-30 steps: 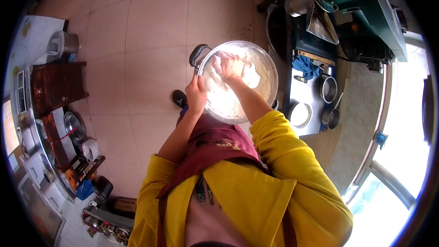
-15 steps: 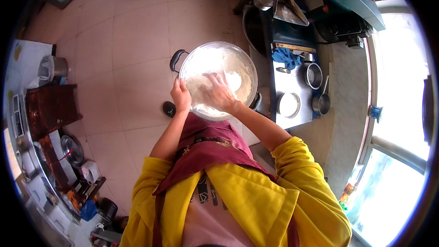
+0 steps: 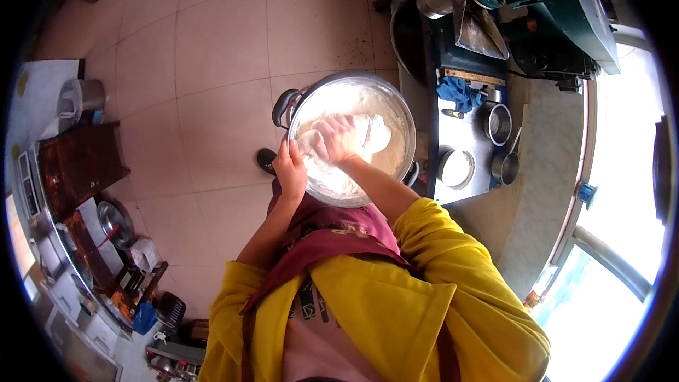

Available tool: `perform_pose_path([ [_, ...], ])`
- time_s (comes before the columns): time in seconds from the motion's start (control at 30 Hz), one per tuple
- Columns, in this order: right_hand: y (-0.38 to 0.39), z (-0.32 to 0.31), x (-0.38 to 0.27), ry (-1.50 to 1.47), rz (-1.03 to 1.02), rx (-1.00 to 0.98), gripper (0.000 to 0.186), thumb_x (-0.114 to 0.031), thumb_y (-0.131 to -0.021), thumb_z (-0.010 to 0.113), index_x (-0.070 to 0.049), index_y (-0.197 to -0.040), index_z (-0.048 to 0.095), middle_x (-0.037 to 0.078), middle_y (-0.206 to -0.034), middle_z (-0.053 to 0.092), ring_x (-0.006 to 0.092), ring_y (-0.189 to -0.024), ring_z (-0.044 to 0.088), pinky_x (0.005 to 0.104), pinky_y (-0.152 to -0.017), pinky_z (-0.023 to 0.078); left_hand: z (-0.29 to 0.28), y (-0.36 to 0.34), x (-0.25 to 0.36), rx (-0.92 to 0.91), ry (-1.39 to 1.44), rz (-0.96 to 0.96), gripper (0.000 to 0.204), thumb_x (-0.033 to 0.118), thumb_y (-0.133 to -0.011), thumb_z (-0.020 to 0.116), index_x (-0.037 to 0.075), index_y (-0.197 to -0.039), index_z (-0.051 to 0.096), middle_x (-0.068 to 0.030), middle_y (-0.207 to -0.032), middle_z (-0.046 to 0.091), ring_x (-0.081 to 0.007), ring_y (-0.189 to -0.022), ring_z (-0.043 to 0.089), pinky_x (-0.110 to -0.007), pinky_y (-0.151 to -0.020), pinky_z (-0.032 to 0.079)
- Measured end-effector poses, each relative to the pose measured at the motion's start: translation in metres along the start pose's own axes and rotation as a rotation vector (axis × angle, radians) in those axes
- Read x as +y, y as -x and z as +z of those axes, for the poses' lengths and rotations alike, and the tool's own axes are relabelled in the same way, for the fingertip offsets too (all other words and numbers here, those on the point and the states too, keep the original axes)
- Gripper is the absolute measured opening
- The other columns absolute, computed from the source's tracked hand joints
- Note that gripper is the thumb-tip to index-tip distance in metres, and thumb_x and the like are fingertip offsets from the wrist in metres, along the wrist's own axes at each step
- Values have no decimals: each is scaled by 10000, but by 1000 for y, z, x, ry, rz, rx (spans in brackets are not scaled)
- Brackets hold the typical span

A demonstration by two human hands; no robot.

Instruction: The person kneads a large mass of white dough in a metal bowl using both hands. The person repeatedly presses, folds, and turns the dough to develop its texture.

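Observation:
A wide metal pot (image 3: 404, 114) with two black side handles is in front of my body, its inside dusted with white flour. White dough (image 3: 378, 134) lies in it, bulging out to the right of my knuckles. My right hand (image 3: 335, 140) is inside the pot, fingers curled and pressed into the dough; its fingertips are partly hidden. At the pot's left rim my left hand (image 3: 288, 168) is closed over the edge, thumb side up, just below the left black handle (image 3: 284, 105). Whether the pot's underside rests on something is hidden.
To the right, a metal-topped table (image 3: 453, 194) bears a round white-filled pan (image 3: 457, 168), small saucepans (image 3: 505, 168) and a blue cloth (image 3: 458, 92). A green machine (image 3: 523, 0) with a metal chute stands beyond. Brown cabinets (image 3: 78, 166) line the left, above pink floor tiles (image 3: 219, 120).
My right hand's fingers, spread over the dough before, are now curled into it. More dough shows bunched together. The whole view has shifted, and the pot appears lower and further right.

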State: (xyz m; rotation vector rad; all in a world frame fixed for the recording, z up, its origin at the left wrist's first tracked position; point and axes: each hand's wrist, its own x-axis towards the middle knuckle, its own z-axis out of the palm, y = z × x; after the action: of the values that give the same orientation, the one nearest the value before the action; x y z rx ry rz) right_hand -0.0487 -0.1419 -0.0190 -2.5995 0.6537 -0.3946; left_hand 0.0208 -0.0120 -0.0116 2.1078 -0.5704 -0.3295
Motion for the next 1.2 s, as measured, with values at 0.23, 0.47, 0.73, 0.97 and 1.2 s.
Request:
perform_pose_path([
  [0.23,-33,19,17,35,8,-10,157,-235,-757,516,-127,-670,589,73,-684,632,255,-695,608,386,-735,405,1,0,1,12,55,-48,257,207,-961,462,-14,-942,592,-232,-721,599,-409,-665,578,-455,-591,439],
  [0.47,-34,12,14,35,158,-203,305,-368,-877,452,-131,-907,642,94,-889,657,263,-868,598,439,-853,377,5,-2,1,38,92,-4,196,145,-940,486,-29,-940,574,-266,-755,597,-450,-710,578,-483,-613,445],
  [0.73,-20,-65,48,258,484,-753,738,-659,-835,427,-87,-1291,528,149,-1288,512,278,-1197,476,465,-993,355,7,2,-1,68,160,-70,283,225,-980,431,-23,-1013,563,-255,-804,621,-445,-773,592,-472,-662,446],
  [0.97,-5,-86,54,-347,501,-846,351,-270,-678,752,-23,-924,707,119,-710,680,174,-593,635,274,-516,486,9,7,1,91,109,-1,257,204,-976,434,-21,-996,557,-262,-808,617,-452,-793,588,-486,-667,436],
  [1.2,16,-42,4,-17,319,-853,264,-213,-672,663,8,-810,704,169,-751,682,269,-721,684,351,-681,542,9,11,4,116,129,-43,240,189,-976,438,-12,-1014,565,-254,-808,617,-451,-784,585,-483,-651,437],
])
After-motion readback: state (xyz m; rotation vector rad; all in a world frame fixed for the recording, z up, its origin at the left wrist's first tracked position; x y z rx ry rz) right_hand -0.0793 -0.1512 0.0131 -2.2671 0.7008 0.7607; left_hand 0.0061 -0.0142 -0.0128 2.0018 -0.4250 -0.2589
